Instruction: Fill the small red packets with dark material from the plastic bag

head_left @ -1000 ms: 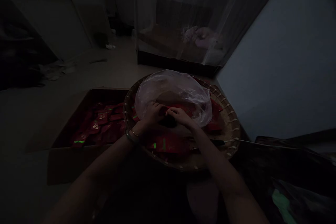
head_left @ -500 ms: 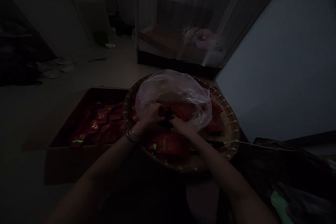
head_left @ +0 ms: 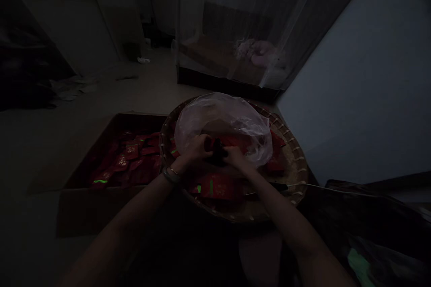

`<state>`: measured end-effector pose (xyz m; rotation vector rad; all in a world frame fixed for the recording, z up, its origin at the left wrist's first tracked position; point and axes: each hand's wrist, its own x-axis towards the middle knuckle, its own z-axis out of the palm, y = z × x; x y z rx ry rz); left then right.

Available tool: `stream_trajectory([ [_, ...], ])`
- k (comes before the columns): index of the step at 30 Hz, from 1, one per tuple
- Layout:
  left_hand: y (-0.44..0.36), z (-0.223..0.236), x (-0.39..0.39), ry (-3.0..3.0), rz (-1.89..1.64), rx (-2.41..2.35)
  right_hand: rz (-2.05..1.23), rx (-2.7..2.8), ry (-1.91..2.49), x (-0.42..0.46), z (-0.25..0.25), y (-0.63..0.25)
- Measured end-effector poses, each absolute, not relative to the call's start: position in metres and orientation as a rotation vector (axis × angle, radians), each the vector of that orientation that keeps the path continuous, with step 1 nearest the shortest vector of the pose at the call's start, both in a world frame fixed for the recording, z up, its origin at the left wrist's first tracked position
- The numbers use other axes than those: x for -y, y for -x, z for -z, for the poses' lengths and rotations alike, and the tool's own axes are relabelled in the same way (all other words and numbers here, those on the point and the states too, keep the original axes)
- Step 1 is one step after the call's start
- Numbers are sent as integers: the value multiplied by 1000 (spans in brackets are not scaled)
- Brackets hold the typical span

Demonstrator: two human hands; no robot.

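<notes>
In the dim head view my left hand [head_left: 198, 148], with bangles at its wrist, and my right hand [head_left: 235, 157] are close together at the mouth of a clear plastic bag [head_left: 215, 107]. Fingers of both are curled round a dark red packet [head_left: 212, 144], whose details are lost in shadow. The bag stands open in a round woven bamboo tray [head_left: 298, 157], with red packets inside it. Nearer me in the tray lies a red packet [head_left: 220, 187] with a green strip. Beside my right forearm is a dark-handled tool [head_left: 279, 186], its kind unclear.
Left of the tray is a cardboard box [head_left: 90, 193] holding many red packets [head_left: 131, 150]. A white cord [head_left: 323, 184] runs right from the tray. Behind stands a sheer-curtained bed [head_left: 222, 58]; a pale wall [head_left: 363, 76] rises at right.
My hands stay at the bag mouth with the packet, their fingers shifted slightly. My right hand has moved a little right. The whole view has shifted slightly.
</notes>
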<state>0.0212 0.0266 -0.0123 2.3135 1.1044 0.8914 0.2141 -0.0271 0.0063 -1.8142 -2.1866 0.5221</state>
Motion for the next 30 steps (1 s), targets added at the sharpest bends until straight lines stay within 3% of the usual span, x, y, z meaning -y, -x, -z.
stream_trajectory([
  [8,-21,10,-26,-2245,-892,-1108,-649,1796,1526,16,-64,-217],
  [15,-21,15,-28,-2235,-918,-1065,-1031,1418,1457,10,-56,-204],
  [24,-27,13,-23,-2259,-885,-1187,-449,1865,1740,20,-37,-189],
  [30,-24,2,-21,-1808,-840,-816,-600,1782,1585,15,-49,-219],
])
